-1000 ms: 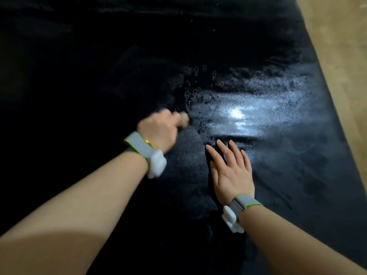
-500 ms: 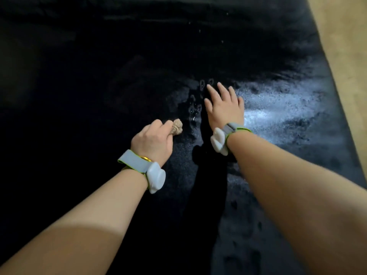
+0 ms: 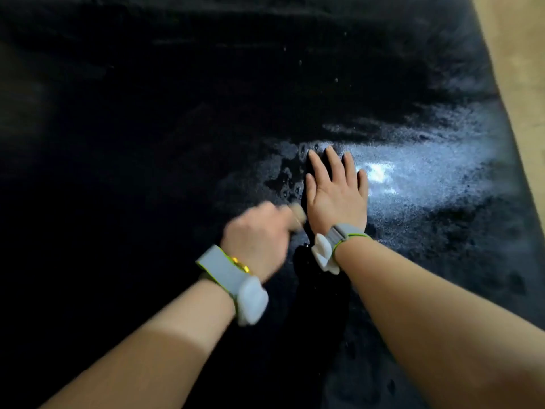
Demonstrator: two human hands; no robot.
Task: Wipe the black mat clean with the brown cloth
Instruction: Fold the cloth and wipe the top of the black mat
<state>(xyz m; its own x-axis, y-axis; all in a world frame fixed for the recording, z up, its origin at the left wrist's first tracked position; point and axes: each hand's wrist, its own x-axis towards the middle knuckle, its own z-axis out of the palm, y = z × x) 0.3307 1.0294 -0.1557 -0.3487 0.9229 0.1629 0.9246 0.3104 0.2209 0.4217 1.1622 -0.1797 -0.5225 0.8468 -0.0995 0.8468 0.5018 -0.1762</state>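
A large black mat point(image 3: 177, 128) fills nearly the whole view; its right half is wet and shiny, with droplets near the middle. My left hand point(image 3: 256, 234) is curled round a small bunched brown cloth point(image 3: 298, 215), whose tip pokes out past my knuckles and sits on the mat. The hand is blurred by motion. My right hand point(image 3: 336, 196) lies flat on the wet mat with fingers straight and spread, just right of the cloth and almost touching it. Both wrists wear grey bands.
A tan floor point(image 3: 519, 69) runs along the mat's right edge. A bright glare patch point(image 3: 380, 175) lies on the wet mat just right of my right hand. The left part of the mat is dark and dry-looking.
My left hand with the cloth has moved right, close against my right hand. My right hand has stayed flat on the mat, after sliding forward a second ago.
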